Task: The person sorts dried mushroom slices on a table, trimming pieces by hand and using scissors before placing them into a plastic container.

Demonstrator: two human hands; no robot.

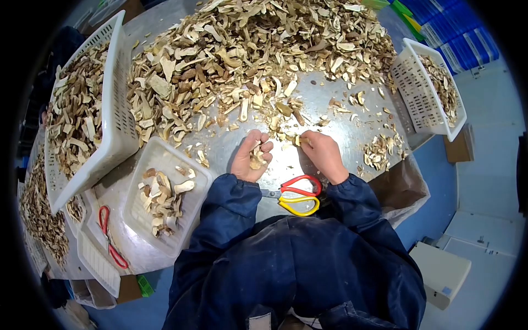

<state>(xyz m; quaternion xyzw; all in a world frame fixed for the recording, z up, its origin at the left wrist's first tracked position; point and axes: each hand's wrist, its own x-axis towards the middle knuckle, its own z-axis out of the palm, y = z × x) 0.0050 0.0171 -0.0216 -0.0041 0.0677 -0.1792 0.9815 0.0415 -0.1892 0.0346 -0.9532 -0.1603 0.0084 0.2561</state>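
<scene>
Several pale dried slices, which look like mushroom, lie in my left hand [253, 157], its fingers curled round them with the palm up. To its right, my right hand [323, 154] pinches a small yellowish piece [300, 141] at the near edge of the scattered slices. Beyond both hands a large heap of dried slices [247, 49] covers the metal table [352, 124]. Scissors with one red and one yellow handle [300, 196] lie just in front of my body, between my forearms, touched by neither hand.
A shallow white tray [135, 203] of slices is at the left, near red-handled scissors [110, 236]. Tall white baskets of slices stand at the left [118, 88] and right [407, 71]. A lined bin [407, 192] is below the right table edge.
</scene>
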